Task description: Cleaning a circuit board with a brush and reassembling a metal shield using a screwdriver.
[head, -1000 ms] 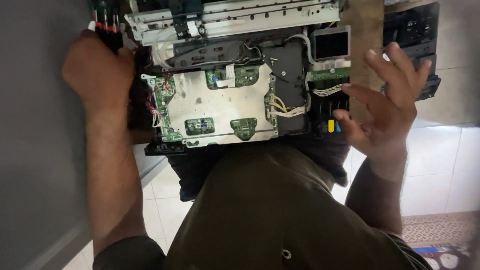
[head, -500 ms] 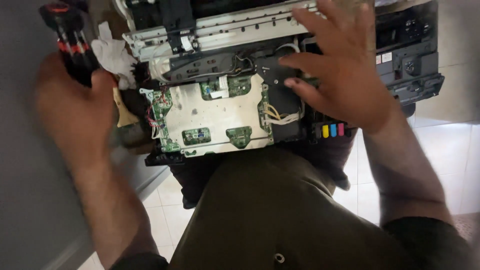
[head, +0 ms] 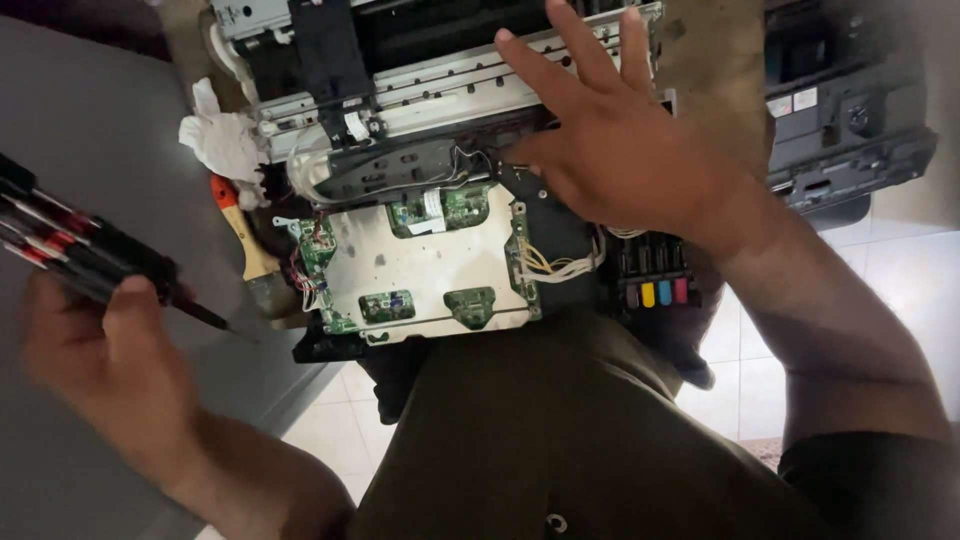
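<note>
Head view: left hand (head: 105,365) blurred, gripping screwdriver (head: 95,255); handle cut off.

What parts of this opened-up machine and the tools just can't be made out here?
Head view only:
- Left hand and its screwdrivers: motion-blurred, handles cut by the left edge.
- Part of the printer under the right hand: covered by palm.
- Circuit board parts: too small.
- Second black device: cropped at the top edge.
</note>
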